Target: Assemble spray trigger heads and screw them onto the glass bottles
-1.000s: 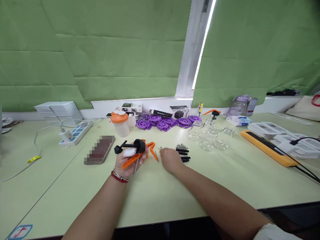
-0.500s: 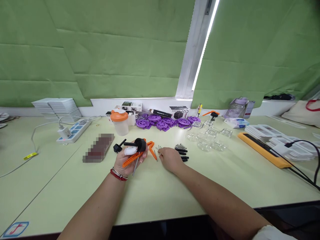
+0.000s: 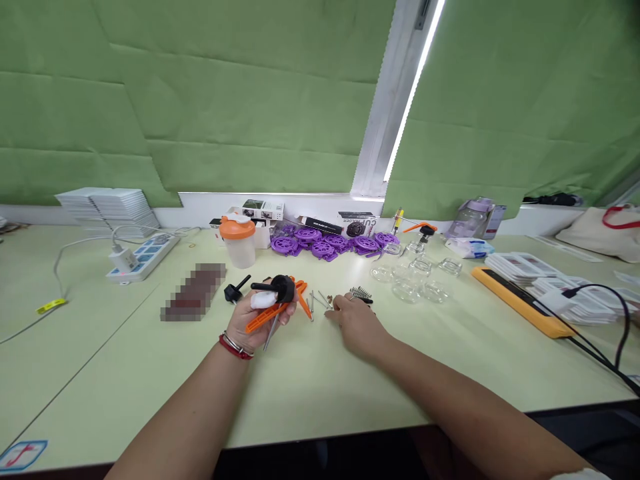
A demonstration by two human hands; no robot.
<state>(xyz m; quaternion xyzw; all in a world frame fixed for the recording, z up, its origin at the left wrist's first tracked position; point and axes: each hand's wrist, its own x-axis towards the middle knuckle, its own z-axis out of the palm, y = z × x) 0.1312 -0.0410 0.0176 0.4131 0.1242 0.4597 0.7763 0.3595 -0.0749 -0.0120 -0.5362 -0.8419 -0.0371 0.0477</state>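
Note:
My left hand (image 3: 255, 323) is wrapped round a black round part (image 3: 283, 289) with a black rod, an orange strip (image 3: 263, 318), a white piece (image 3: 263, 300) and a metal rod (image 3: 271, 332). My right hand (image 3: 357, 323) is low over the table, its fingertips at some thin metal pins (image 3: 324, 299); whether they pinch one cannot be made out. An orange forked piece (image 3: 303, 298) lies between the hands. Small springs or screws (image 3: 361, 292) lie just beyond my right hand, with black rods partly hidden by it. A black knob with a stem (image 3: 233, 292) rests left of my left hand.
Behind stand an orange-lidded cup (image 3: 241, 250), small boxes (image 3: 263, 209) and purple wheel-like parts (image 3: 324, 249). Clear rings (image 3: 406, 289) lie right of centre. A yellow power strip (image 3: 520, 303) is at the right, a white one (image 3: 147, 259) at the left.
My right hand has moved a little to the right, uncovering more metal pins and covering more of the black rods. My left hand keeps its hold. The view has shifted slightly.

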